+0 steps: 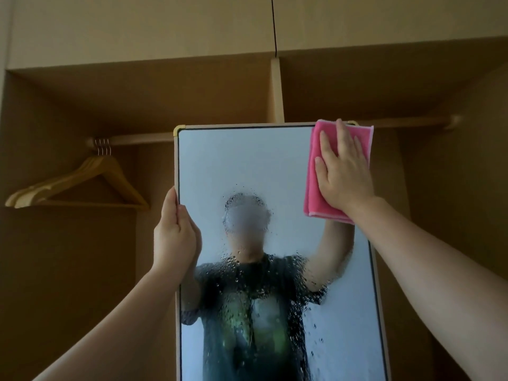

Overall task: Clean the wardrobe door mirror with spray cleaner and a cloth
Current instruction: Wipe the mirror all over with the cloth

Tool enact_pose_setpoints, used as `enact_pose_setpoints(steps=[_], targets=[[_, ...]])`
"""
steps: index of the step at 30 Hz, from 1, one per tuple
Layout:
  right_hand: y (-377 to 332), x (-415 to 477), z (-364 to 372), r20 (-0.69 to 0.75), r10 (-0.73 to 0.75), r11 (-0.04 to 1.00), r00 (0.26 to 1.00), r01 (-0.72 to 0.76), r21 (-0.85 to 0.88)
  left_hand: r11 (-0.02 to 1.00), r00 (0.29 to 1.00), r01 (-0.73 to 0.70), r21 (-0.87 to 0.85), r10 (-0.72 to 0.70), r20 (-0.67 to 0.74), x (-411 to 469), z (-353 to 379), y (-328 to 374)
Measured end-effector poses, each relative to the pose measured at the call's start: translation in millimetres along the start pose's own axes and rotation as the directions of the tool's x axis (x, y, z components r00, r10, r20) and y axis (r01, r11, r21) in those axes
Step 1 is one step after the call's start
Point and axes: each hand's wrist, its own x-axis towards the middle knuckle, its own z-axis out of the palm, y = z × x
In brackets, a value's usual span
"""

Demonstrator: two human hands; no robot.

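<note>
Now your right hand (343,171) presses the pink cloth (316,188) flat, fingers spread, on the mirror (247,166)'s top-right corner, while your left hand (174,232) clamps its left edge.

Domestic bedroom or dressing area, seen from inside an open built-in wardrobe (68,270). You face tan wood-effect panels with closed upper cupboard doors (137,26) above, a central upright divider (277,89), and a wooden hanging rail (143,138) running across both bays. A cluster of empty wooden coat hangers (82,182) hangs at the rail's left end. A framed mirror (247,166) with brass corner caps stands before you.
</note>
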Motion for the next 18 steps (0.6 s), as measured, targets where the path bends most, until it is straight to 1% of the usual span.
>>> enact_pose_setpoints(steps=[9,18], targets=[[-4.1,-46.5,9.8,0.062,-0.037,0.999,0.997,0.038,-0.017,1.000,1.000,-0.007,0.019,0.007,-0.008,-0.9,0.5,0.4],[-8.7,-95.5,18.8,0.081,-0.050,0.999,0.995,0.051,-0.018,0.998,1.000,0.016,0.056,-0.014,-0.026,-1.0,1.0,-1.7]])
